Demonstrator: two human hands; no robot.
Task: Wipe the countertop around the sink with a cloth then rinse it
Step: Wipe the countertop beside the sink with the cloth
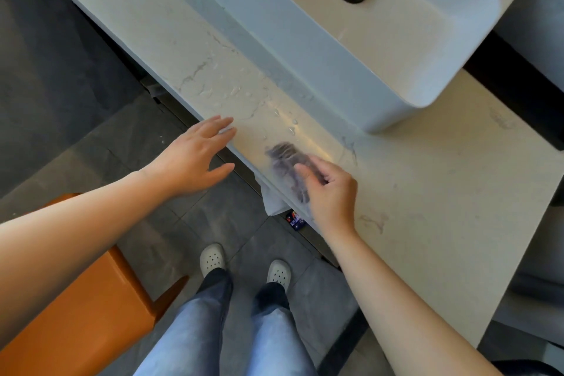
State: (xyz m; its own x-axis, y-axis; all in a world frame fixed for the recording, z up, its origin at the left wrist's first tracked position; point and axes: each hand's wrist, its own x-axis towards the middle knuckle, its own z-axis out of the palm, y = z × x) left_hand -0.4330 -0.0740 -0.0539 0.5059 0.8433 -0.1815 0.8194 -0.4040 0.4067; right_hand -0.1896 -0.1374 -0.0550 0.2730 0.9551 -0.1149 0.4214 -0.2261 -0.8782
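Cloth [287,159], a dark blurry wad, sits right at the front edge of the countertop [427,177], gripped under the curled fingers of the right hand [329,192]. The left hand [195,159] is spread out and relaxed, fingertips touching that same edge further left, holding nothing. Water drops [232,91] dot the marble just in front of the white sink [305,49]. An orange chair [91,299] stands on the floor, lower left.

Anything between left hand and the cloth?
No object: just wet countertop with a few water droplets between the left hand and cloth, per head view.
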